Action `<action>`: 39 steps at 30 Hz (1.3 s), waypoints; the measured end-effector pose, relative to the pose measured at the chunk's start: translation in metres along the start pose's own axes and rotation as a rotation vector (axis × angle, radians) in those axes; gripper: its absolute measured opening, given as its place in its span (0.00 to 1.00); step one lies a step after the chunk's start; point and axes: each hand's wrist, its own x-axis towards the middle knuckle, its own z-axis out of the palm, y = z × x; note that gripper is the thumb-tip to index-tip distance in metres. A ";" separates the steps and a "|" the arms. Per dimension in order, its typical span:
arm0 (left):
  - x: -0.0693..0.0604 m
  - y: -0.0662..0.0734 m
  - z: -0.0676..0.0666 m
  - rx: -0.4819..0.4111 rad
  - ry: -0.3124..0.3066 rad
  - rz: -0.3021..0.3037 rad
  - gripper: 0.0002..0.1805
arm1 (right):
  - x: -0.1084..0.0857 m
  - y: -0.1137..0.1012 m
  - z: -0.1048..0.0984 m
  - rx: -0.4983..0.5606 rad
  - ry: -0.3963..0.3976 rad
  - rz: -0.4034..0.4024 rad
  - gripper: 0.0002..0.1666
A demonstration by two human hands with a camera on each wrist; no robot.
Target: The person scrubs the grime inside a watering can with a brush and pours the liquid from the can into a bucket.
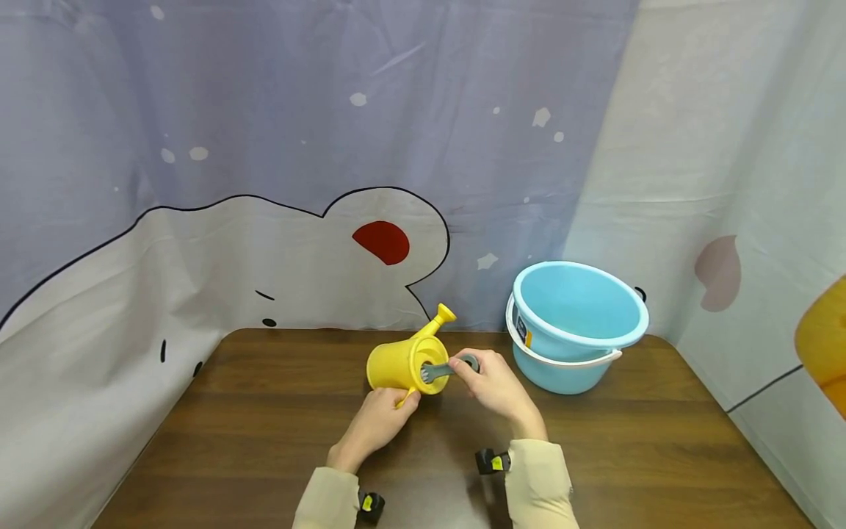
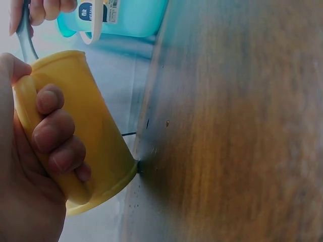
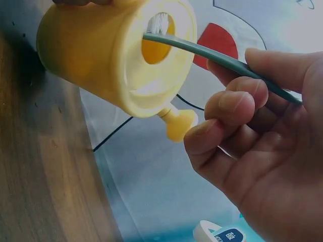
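A yellow watering can (image 1: 391, 365) is tipped toward me, its round opening facing the right hand and its spout pointing up and back. My left hand (image 1: 378, 425) grips the can's handle (image 2: 31, 108), fingers curled round it. My right hand (image 1: 490, 386) pinches the grey-green handle of a brush (image 1: 441, 369). White bristles (image 3: 158, 23) show at the can's opening in the right wrist view. The can's bottom edge is close to or touching the table in the left wrist view; I cannot tell which.
A light blue bucket (image 1: 562, 375) with a white carrying handle stands at the back right, with a light blue basin (image 1: 581, 294) on top of it. The brown wooden table (image 1: 264, 441) has small wet drops. A patterned cloth (image 1: 297, 110) hangs behind it.
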 end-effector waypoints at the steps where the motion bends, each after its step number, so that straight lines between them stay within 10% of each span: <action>1: 0.000 0.000 0.000 0.001 0.000 0.000 0.26 | 0.001 0.000 0.002 -0.009 0.009 -0.001 0.10; 19: 0.001 0.000 0.004 -0.014 -0.013 0.004 0.26 | 0.006 -0.004 0.032 -0.164 0.000 -0.091 0.12; 39: 0.000 -0.002 0.002 0.006 0.007 0.010 0.26 | -0.002 -0.013 0.002 -0.055 -0.031 -0.056 0.10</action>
